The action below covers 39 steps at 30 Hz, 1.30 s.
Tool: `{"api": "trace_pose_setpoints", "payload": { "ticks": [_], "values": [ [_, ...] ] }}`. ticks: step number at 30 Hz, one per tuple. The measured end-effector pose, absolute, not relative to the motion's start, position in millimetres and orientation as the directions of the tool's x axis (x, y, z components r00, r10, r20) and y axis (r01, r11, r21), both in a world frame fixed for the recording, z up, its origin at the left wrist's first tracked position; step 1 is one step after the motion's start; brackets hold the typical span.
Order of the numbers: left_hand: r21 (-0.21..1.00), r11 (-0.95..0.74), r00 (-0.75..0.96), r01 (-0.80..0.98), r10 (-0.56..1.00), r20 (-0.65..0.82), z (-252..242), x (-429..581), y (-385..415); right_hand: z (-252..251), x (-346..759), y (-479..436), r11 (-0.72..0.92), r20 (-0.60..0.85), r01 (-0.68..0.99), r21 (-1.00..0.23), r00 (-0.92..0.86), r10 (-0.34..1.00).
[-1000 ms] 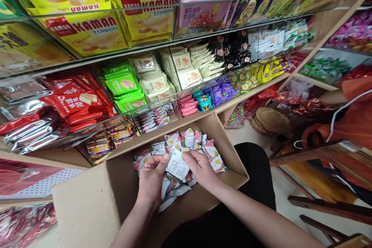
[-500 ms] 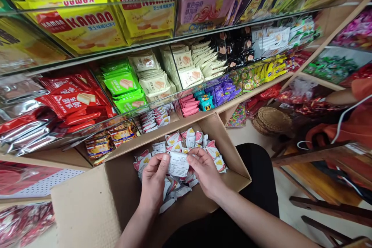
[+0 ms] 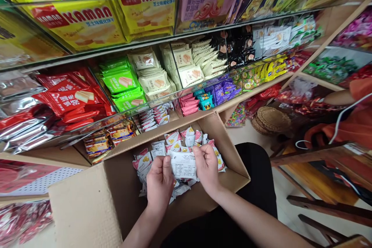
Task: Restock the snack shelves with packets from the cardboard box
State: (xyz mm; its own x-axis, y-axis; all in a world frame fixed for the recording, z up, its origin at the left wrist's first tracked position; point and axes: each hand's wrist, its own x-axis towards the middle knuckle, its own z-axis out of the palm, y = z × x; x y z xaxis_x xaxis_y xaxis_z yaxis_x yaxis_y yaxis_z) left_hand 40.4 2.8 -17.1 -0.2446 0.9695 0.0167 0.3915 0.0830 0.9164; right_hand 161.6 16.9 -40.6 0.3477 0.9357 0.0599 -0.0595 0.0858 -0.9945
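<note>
Between my two hands a small white snack packet [image 3: 183, 165] is stretched out, its printed side facing up. My left hand [image 3: 159, 180] pinches its left end between thumb and curled fingers. The right end is pinched the same way by my right hand [image 3: 207, 164]. Both hands are over an open cardboard box [image 3: 232, 151], which holds many loose white-and-pink snack packets [image 3: 143, 161] with yellow pictures. My hands hide part of this pile.
Behind the box rise glass-fronted shelves of packaged snacks, with red packets [image 3: 69, 99], green packets [image 3: 123, 85] and yellow wafer packs [image 3: 84, 19]. Woven mats [image 3: 271, 120] lie at right, near wooden stools [image 3: 316, 155]. Another person's orange clothing [image 3: 334, 124] shows at far right.
The packet is now pulled flatter and wider between my hands. My fingers have curled tighter around its ends, and my right hand has shifted slightly up. The view has moved a little.
</note>
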Motion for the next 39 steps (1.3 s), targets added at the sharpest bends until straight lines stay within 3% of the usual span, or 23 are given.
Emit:
{"api": "trace_pose_setpoints", "payload": {
  "ticks": [3,5,8,11,13,15,17,19,21,23,28,31,34,37,39],
  "values": [
    [0.951,0.106,-0.285,0.289,0.958,-0.020,-14,43,4,-35,171,16,0.260,0.307,0.181,-0.949,0.321,0.896],
    [0.963,0.250,-0.251,0.102,0.943,-0.219,-8,44,6,-31,176,17,0.415,0.493,0.331,-0.847,0.198,0.847],
    [0.794,0.550,0.074,-0.258,0.831,-0.551,3,45,9,-25,181,16,0.714,0.723,0.433,-0.551,-0.179,0.667],
    [0.668,0.588,0.238,-0.456,0.804,-0.545,11,43,8,-21,180,9,0.851,0.776,0.396,-0.344,-0.391,0.496],
    [0.691,0.498,0.166,-0.523,0.856,-0.490,10,43,7,-20,177,2,0.840,0.773,0.362,-0.404,-0.355,0.525],
    [0.713,0.415,0.100,-0.565,0.892,-0.440,6,42,6,-21,174,-4,0.721,0.713,0.338,-0.605,-0.171,0.679],
    [0.720,0.369,0.061,-0.588,0.908,-0.415,1,43,6,-25,171,-5,0.477,0.500,0.218,-0.852,0.063,0.864],
    [0.729,0.341,0.028,-0.594,0.914,-0.405,-4,44,7,-30,170,-2,0.165,0.159,-0.036,-0.986,0.145,0.977],
    [0.749,0.318,-0.003,-0.581,0.920,-0.393,-7,46,7,-34,171,5,-0.103,-0.121,-0.264,-0.959,0.053,0.991],
    [0.775,0.304,-0.026,-0.554,0.924,-0.381,-8,47,7,-36,173,11,-0.241,-0.239,-0.343,-0.908,-0.049,0.970],
    [0.818,0.272,-0.080,-0.507,0.930,-0.359,-5,45,1,-29,175,15,-0.183,-0.155,-0.310,-0.933,-0.114,0.981],
    [0.857,0.338,0.035,-0.388,0.935,-0.353,-5,40,-5,-20,174,14,-0.104,-0.083,-0.318,-0.942,-0.081,0.993],
    [0.938,0.317,0.151,-0.141,0.943,-0.296,-9,30,-9,-9,179,17,-0.074,-0.053,-0.096,-0.993,-0.210,0.976],
    [0.974,0.084,0.206,0.209,0.970,-0.127,-6,17,-9,6,189,26,0.107,0.008,0.232,-0.967,-0.393,0.920],
    [0.894,-0.115,0.211,0.433,0.977,0.023,4,5,-5,17,196,36,0.264,0.063,0.370,-0.891,-0.475,0.878]
  ]
}}
